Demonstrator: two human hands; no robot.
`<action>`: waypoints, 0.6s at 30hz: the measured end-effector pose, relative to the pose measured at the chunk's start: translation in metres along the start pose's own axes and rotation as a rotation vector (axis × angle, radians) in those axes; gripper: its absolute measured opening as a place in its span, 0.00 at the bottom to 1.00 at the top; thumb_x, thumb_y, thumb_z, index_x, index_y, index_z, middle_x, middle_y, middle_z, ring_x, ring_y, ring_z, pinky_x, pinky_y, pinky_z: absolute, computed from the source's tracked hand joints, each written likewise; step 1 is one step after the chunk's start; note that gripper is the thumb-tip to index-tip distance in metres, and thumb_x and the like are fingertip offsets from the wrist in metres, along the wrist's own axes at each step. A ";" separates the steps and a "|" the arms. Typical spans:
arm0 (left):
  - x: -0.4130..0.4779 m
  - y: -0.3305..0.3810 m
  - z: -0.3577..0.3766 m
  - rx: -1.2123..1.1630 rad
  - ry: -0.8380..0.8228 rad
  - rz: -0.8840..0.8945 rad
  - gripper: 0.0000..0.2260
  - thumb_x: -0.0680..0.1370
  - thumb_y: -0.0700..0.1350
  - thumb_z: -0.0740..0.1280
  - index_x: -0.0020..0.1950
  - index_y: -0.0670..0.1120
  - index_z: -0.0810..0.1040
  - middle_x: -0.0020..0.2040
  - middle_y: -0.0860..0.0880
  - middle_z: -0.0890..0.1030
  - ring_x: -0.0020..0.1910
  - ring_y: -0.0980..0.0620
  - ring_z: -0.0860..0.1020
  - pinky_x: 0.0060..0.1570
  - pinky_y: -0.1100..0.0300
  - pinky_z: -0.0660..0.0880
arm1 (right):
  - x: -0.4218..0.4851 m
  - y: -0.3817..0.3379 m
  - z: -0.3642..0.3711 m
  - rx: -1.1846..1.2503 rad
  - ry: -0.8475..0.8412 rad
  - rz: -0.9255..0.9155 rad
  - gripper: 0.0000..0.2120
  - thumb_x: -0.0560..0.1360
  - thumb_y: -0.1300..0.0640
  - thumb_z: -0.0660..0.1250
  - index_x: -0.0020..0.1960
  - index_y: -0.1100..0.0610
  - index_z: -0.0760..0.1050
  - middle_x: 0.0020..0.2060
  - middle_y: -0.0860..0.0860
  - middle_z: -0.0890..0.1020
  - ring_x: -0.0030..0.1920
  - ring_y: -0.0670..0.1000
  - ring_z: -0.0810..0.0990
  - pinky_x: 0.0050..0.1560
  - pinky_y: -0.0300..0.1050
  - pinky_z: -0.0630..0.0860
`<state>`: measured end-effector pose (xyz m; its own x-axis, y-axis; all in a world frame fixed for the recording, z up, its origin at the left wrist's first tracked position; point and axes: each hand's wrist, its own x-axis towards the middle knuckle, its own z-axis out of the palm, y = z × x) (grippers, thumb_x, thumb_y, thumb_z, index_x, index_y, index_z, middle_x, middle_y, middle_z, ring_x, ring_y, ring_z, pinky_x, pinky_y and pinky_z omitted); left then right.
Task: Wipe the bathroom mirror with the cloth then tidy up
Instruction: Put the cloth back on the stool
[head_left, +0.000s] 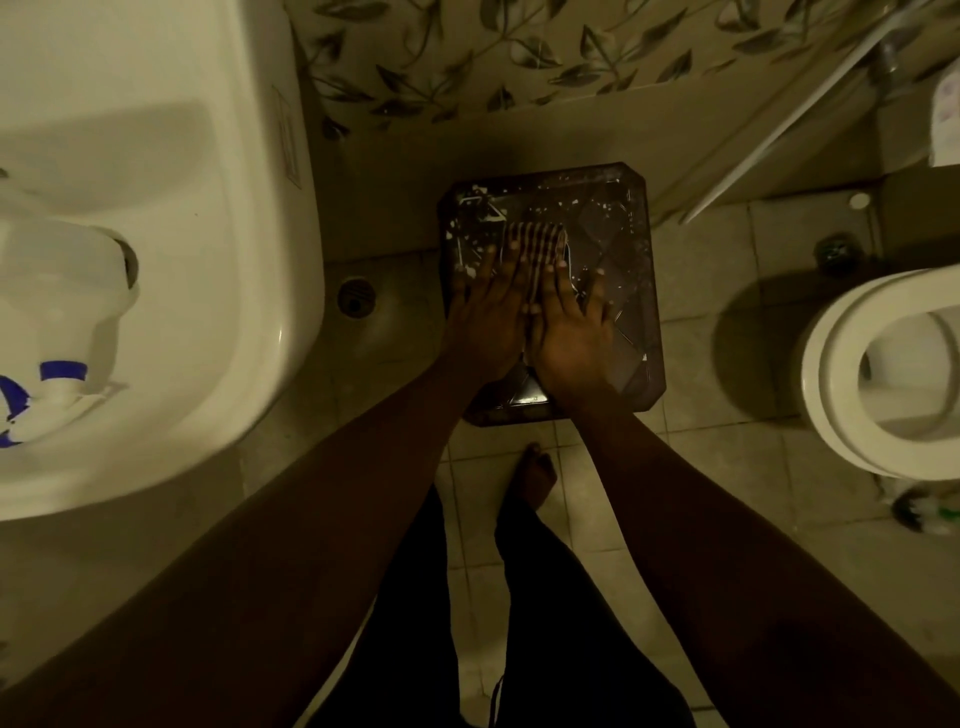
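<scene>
Cloth (535, 252), striped and folded, lies on the dark paint-speckled stool (636, 291), its long axis running near to far. Left hand (485, 312) and right hand (574, 325) press flat and open on it, gripping nothing; its far end pokes out beyond the fingertips. Leftward, the washbasin (249, 291) holds a spray bottle (57, 332).

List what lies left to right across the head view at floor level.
Sink → floor drain → stool with both hands flat on a striped cloth → toilet.
</scene>
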<state>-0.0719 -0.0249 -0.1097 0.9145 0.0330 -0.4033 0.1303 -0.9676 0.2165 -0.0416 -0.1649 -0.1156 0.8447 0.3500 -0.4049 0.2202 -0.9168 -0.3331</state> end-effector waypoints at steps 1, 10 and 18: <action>0.000 0.000 -0.001 0.009 -0.011 0.003 0.32 0.86 0.58 0.43 0.88 0.45 0.47 0.89 0.45 0.43 0.88 0.40 0.41 0.83 0.33 0.45 | 0.001 0.001 -0.002 -0.004 -0.010 -0.013 0.31 0.87 0.42 0.44 0.87 0.53 0.54 0.87 0.52 0.56 0.85 0.71 0.48 0.81 0.74 0.53; -0.044 0.020 -0.066 -0.118 -0.039 0.016 0.32 0.89 0.54 0.49 0.88 0.43 0.39 0.87 0.43 0.36 0.86 0.42 0.34 0.85 0.41 0.40 | -0.036 -0.012 -0.059 -0.147 -0.072 -0.143 0.38 0.82 0.38 0.33 0.88 0.53 0.47 0.88 0.51 0.49 0.87 0.62 0.37 0.83 0.74 0.40; -0.103 0.024 -0.150 -0.107 0.154 0.030 0.30 0.89 0.47 0.52 0.87 0.41 0.41 0.87 0.40 0.38 0.82 0.41 0.29 0.75 0.52 0.19 | -0.078 -0.060 -0.128 -0.191 0.014 -0.297 0.32 0.86 0.44 0.42 0.88 0.53 0.43 0.88 0.53 0.46 0.86 0.59 0.36 0.86 0.66 0.41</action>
<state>-0.1057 -0.0141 0.0703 0.9652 0.0503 -0.2565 0.1346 -0.9368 0.3229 -0.0581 -0.1614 0.0449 0.7363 0.6057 -0.3018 0.5438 -0.7950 -0.2688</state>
